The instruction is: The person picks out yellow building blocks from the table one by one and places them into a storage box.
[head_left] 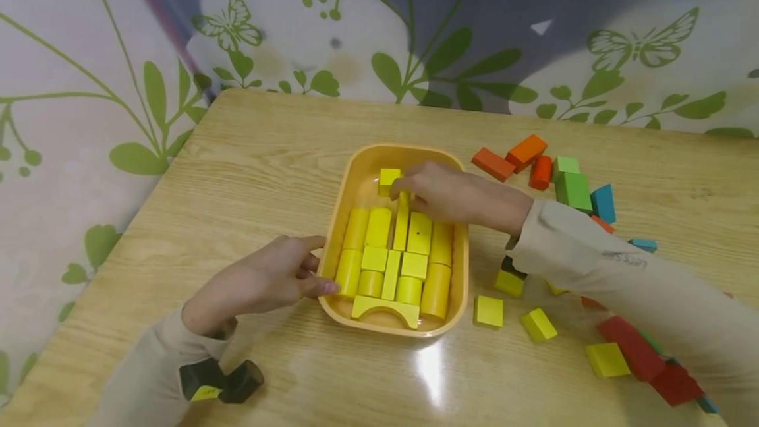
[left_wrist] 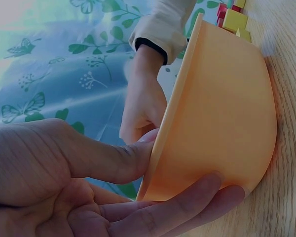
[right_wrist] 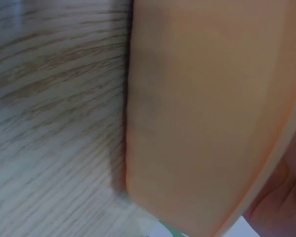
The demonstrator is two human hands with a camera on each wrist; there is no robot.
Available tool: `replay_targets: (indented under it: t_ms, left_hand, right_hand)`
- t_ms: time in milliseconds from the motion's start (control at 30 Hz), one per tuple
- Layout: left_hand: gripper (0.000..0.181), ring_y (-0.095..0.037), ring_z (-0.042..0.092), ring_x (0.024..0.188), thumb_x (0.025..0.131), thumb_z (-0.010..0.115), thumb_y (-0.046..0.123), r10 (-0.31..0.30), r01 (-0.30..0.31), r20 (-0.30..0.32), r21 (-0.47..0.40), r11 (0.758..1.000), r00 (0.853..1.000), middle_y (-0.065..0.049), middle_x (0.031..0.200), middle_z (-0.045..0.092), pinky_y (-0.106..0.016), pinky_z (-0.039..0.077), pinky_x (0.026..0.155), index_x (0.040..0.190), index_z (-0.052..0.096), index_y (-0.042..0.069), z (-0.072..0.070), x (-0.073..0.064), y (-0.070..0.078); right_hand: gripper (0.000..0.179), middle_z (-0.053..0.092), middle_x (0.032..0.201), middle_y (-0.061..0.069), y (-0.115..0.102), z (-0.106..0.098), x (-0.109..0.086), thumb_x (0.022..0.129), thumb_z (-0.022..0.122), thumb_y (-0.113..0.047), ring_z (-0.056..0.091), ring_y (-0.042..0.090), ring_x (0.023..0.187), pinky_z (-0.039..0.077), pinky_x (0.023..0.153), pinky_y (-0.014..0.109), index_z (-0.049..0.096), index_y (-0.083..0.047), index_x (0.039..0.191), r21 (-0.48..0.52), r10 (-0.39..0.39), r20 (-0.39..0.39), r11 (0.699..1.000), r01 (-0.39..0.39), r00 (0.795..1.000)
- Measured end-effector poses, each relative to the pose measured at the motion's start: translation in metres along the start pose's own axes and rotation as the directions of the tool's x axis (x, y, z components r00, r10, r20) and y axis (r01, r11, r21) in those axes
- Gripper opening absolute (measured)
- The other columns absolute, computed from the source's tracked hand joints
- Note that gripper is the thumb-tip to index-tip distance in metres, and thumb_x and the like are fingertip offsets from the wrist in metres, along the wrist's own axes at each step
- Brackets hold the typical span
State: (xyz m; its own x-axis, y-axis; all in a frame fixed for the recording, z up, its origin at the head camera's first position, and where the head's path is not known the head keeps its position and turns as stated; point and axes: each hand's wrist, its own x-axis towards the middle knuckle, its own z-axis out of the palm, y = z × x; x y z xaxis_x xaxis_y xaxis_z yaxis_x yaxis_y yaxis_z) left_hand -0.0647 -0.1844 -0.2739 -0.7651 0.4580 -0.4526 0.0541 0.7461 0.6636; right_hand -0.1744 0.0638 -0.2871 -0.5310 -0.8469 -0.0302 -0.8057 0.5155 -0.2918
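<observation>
An orange-yellow plastic tub (head_left: 464, 275) stands on the table, with yellow wooden blocks laid in rows inside. My left hand (head_left: 273, 275) grips the tub's left wall; in the left wrist view its thumb (left_wrist: 113, 160) is over the rim and its fingers lie along the outside. My right hand (head_left: 441, 193) reaches into the far part of the tub. Its index finger and thumb are on either side of the top end of a long narrow yellow block (head_left: 401, 226). A small yellow block (head_left: 389, 178) is just beside the fingertips. A yellow arch block (head_left: 385, 310) lies at the near end.
Yellow blocks (head_left: 489, 312) lie loose right of the tub. Farther right are red (head_left: 631, 348), orange (head_left: 526, 152), green (head_left: 573, 191) and blue (head_left: 603, 203) blocks, some under the right sleeve. A leaf-patterned covering (head_left: 379, 31) borders the wooden table's far edge.
</observation>
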Motion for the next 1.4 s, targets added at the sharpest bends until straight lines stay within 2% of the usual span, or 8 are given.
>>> replay_targets:
  t_ms: [167, 267, 333, 600, 833, 1133, 1267, 1400]
  left_hand:
    - [0.064, -0.012, 0.059, 0.080, 0.092, 0.068, 0.018, 0.003, -0.003, 0.001, -0.005, 1.000, 1.000, -0.010, 0.104, 0.070, -0.028, 0.049, 0.070, 0.140, 0.037, -0.010, -0.001, 0.000, 0.000]
    - [0.062, -0.012, 0.058, 0.077, 0.092, 0.068, 0.018, 0.011, -0.011, 0.003, -0.011, 1.000, 1.000, -0.008, 0.102, 0.070, -0.027, 0.048, 0.068, 0.140, 0.039, -0.009, -0.001, 0.000, 0.000]
    - [0.063, -0.011, 0.058, 0.076, 0.092, 0.068, 0.019, 0.022, -0.022, 0.004, -0.009, 1.000, 1.000, -0.007, 0.101, 0.070, -0.027, 0.048, 0.068, 0.140, 0.038, -0.010, -0.001, 0.000, 0.000]
    - [0.072, -0.012, 0.059, 0.081, 0.091, 0.069, 0.021, 0.004, -0.004, -0.002, 0.005, 1.000, 1.000, -0.010, 0.106, 0.069, -0.028, 0.049, 0.072, 0.142, 0.031, -0.013, 0.000, 0.000, 0.000]
    - [0.069, -0.012, 0.059, 0.082, 0.091, 0.069, 0.021, 0.010, -0.010, 0.000, -0.003, 1.000, 1.000, -0.010, 0.106, 0.070, -0.028, 0.049, 0.072, 0.141, 0.034, -0.011, 0.001, 0.000, 0.000]
    - [0.072, -0.012, 0.060, 0.080, 0.091, 0.069, 0.020, 0.016, -0.016, -0.006, 0.001, 1.000, 1.000, -0.013, 0.107, 0.069, -0.028, 0.050, 0.071, 0.142, 0.032, -0.014, 0.001, 0.000, 0.000]
    - [0.067, -0.012, 0.060, 0.081, 0.091, 0.069, 0.020, 0.018, -0.018, -0.007, -0.001, 1.000, 1.000, -0.010, 0.105, 0.070, -0.028, 0.049, 0.071, 0.141, 0.036, -0.011, 0.001, 0.000, 0.001]
    - [0.069, -0.012, 0.059, 0.082, 0.091, 0.069, 0.020, 0.003, -0.003, -0.004, 0.001, 1.000, 1.000, -0.010, 0.106, 0.070, -0.028, 0.049, 0.072, 0.142, 0.034, -0.011, 0.001, -0.001, 0.001]
  right_hand:
    - [0.024, 0.065, 0.093, 0.014, 0.004, 0.003, -0.001, 0.085, 0.063, 0.009, 0.058, 0.023, 0.077, 0.052, 0.070, 0.035, 0.071, -0.004, 0.103, 0.001, -0.056, -0.038, 0.998, 0.056, 0.998]
    - [0.023, 0.065, 0.093, 0.014, 0.005, 0.004, -0.001, 0.085, 0.064, 0.009, 0.059, 0.022, 0.077, 0.051, 0.070, 0.034, 0.071, -0.004, 0.104, 0.000, -0.055, -0.050, 0.998, 0.055, 0.997]
    - [0.023, 0.065, 0.093, 0.014, 0.005, 0.004, -0.001, 0.086, 0.065, 0.008, 0.059, 0.022, 0.077, 0.051, 0.070, 0.034, 0.071, -0.003, 0.104, -0.001, -0.052, -0.055, 0.999, 0.052, 0.997]
    - [0.020, 0.065, 0.095, 0.015, 0.003, 0.006, 0.002, 0.087, 0.066, 0.005, 0.060, 0.024, 0.080, 0.051, 0.072, 0.036, 0.071, -0.003, 0.104, -0.010, -0.051, -0.070, 0.999, 0.051, 0.996]
    - [0.017, 0.065, 0.094, 0.014, 0.004, 0.008, 0.002, 0.087, 0.065, 0.006, 0.061, 0.025, 0.081, 0.051, 0.074, 0.037, 0.071, -0.005, 0.100, -0.023, -0.079, -0.089, 0.997, 0.077, 0.993]
    - [0.020, 0.064, 0.092, 0.013, 0.005, 0.010, 0.002, 0.086, 0.065, 0.008, 0.061, 0.024, 0.080, 0.051, 0.072, 0.036, 0.071, -0.006, 0.099, -0.039, -0.101, -0.098, 0.994, 0.097, 0.990]
    - [0.021, 0.065, 0.098, 0.013, 0.005, 0.006, -0.001, 0.087, 0.066, 0.005, 0.063, 0.025, 0.086, 0.052, 0.076, 0.037, 0.069, -0.006, 0.105, -0.012, -0.065, -0.074, 0.998, 0.064, 0.995]
    - [0.015, 0.066, 0.099, 0.009, -0.002, -0.009, -0.014, 0.088, 0.069, -0.004, 0.063, 0.022, 0.083, 0.052, 0.073, 0.035, 0.067, -0.006, 0.104, 0.013, 0.023, -0.066, 1.000, -0.022, 0.998]
